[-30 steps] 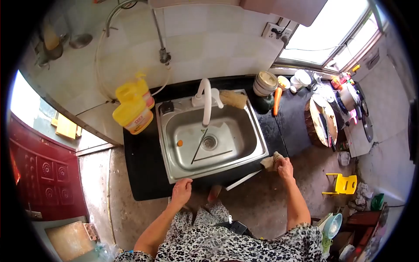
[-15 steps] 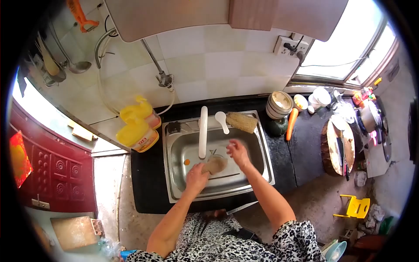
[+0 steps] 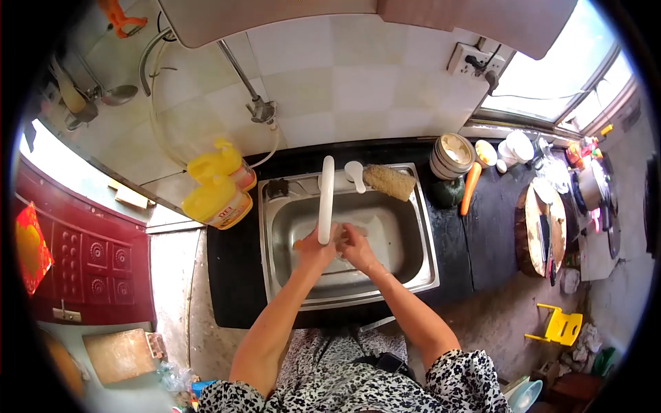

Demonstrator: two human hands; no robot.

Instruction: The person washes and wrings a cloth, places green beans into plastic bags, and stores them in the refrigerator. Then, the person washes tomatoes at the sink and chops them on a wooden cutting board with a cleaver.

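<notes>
My left hand is under the white faucet, its fingers partly hidden by the spout. Close against it, my right hand has its fingers curled inward. Something pale seems to lie between the two hands, but fingers and blur hide what it is. Both hands are inside the steel sink. A small orange piece shows just left of my left hand. On the sink's back ledge lie a white spoon-shaped thing and a tan loofah.
Yellow jugs stand left of the sink. To the right are stacked bowls, a dark green squash, a carrot and a round wooden chopping board with a knife. A yellow chair stands on the floor.
My right hand has come down and left to meet my left hand under the faucet. The pale brown oblong thing seen at my left hand is now mostly hidden. The view has shifted slightly.
</notes>
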